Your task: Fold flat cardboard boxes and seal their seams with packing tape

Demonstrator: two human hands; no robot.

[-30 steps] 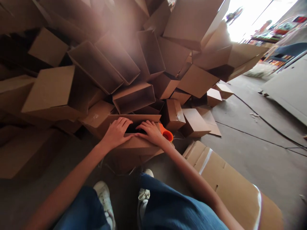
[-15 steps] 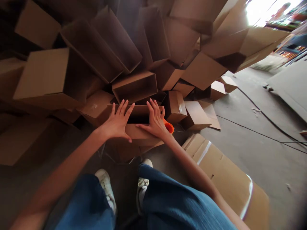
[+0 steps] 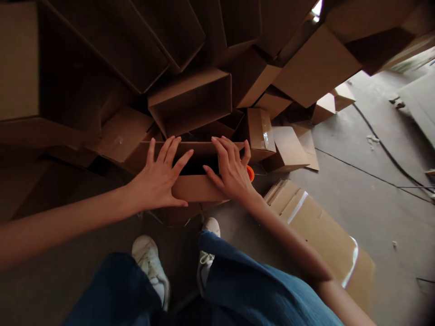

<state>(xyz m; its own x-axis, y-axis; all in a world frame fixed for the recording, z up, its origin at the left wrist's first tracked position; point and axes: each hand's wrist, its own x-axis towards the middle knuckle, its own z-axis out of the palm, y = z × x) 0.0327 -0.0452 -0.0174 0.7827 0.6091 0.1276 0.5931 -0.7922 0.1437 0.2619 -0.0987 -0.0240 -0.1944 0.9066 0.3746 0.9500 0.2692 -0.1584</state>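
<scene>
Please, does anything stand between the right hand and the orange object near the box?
Nothing visible: the bare right hand rests on the open brown cardboard box and partly hides the small orange plastic object at its end.

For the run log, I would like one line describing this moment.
left hand: spread on open cardboard box | right hand: on same box, beside orange object | around: piled cardboard boxes
</scene>
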